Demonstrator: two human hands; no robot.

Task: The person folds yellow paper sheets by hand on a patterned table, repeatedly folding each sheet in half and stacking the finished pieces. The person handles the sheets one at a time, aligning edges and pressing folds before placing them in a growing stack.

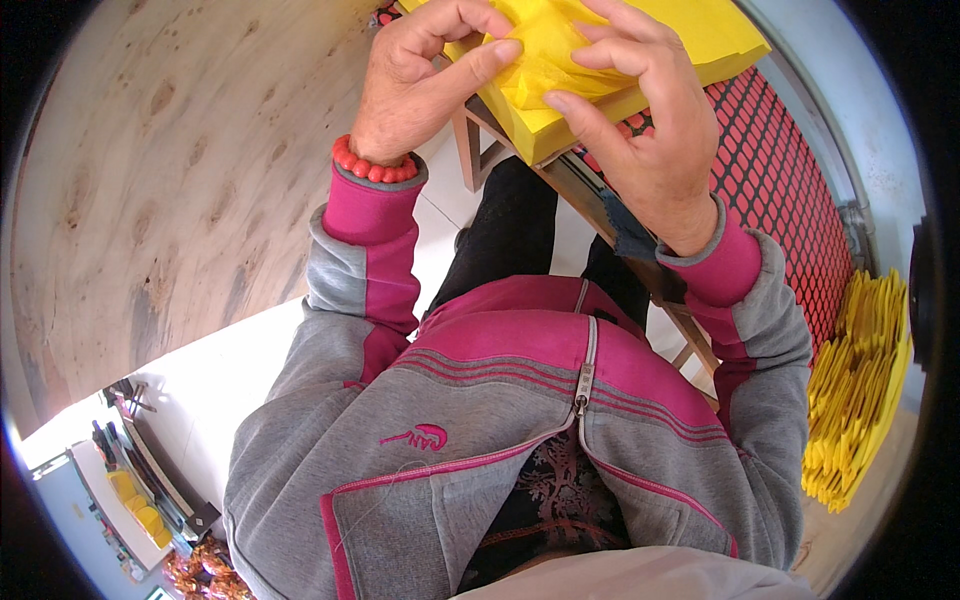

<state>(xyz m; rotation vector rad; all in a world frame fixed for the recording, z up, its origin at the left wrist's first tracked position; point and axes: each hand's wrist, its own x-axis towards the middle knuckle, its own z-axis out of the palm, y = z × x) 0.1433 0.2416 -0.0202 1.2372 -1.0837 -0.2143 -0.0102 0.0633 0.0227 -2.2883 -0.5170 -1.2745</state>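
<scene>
Red-&-blk patterned bench top [775, 170], wood frame [577, 197] below, thick yellow pile [695, 58] lying on it, 2nd yellow stack [855, 390] at far R, prob. on tan surface [840, 540], pale tiled flr [435, 215] under bench.

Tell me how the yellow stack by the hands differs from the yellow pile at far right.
The yellow stack has fairly smooth, flat sides; the yellow pile shows many ragged, layered edges. The left hand and right hand are at the stack; neither is at the pile. Stack and pile share a bright yellow colour.
</scene>
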